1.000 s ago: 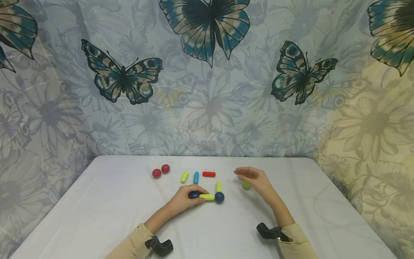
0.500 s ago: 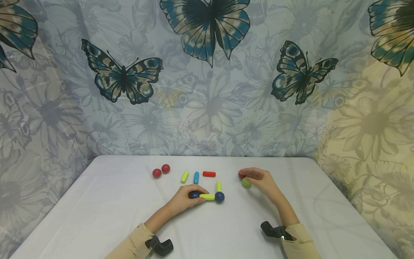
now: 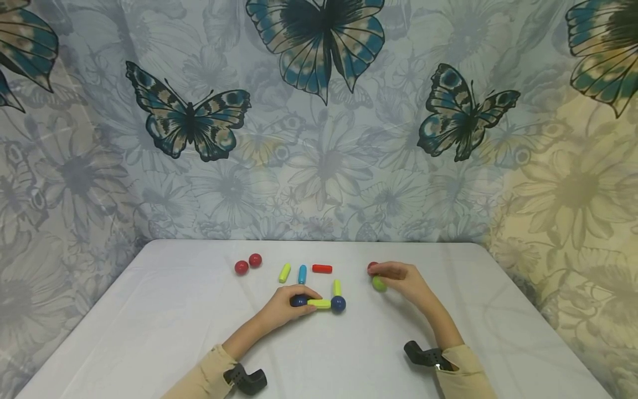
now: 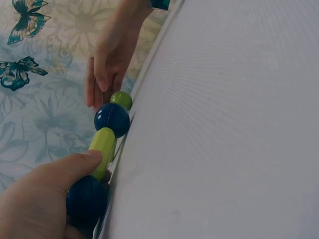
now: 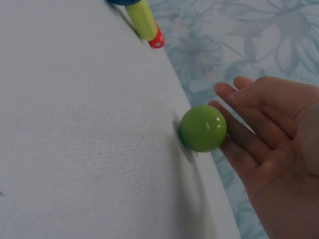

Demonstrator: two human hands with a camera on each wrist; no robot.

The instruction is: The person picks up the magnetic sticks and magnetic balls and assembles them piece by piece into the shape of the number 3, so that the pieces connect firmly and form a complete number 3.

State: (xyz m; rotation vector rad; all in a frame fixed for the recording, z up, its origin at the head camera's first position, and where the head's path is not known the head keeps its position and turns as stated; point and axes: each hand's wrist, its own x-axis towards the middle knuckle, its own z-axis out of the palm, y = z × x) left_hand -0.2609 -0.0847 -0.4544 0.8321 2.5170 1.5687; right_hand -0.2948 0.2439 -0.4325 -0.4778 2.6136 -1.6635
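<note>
My left hand (image 3: 286,303) grips a joined piece, its thumb on a yellow-green rod (image 4: 103,144) and its fingers around a dark blue ball (image 3: 299,300). A second blue ball (image 3: 338,303) sits at the rod's right end, with another yellow-green rod (image 3: 337,287) pointing away from it. Behind my left hand, a light blue rod (image 3: 302,274) lies in line with the held ball; whether they touch is hidden. My right hand (image 3: 406,281) hovers with loosely bent fingers by a green ball (image 5: 203,128). A red ball (image 3: 372,268) shows partly beyond its fingertips.
Two red balls (image 3: 248,263) lie at the back left of the white table (image 3: 149,327). Near the back middle are a loose yellow-green rod (image 3: 284,272) and a red rod (image 3: 322,269). A butterfly-patterned cloth (image 3: 329,183) hangs behind the table's far edge.
My right hand has moved slightly right and towards me. The red ball, out of sight a second ago, now shows beyond its fingertips. The left hand keeps its grip without moving.
</note>
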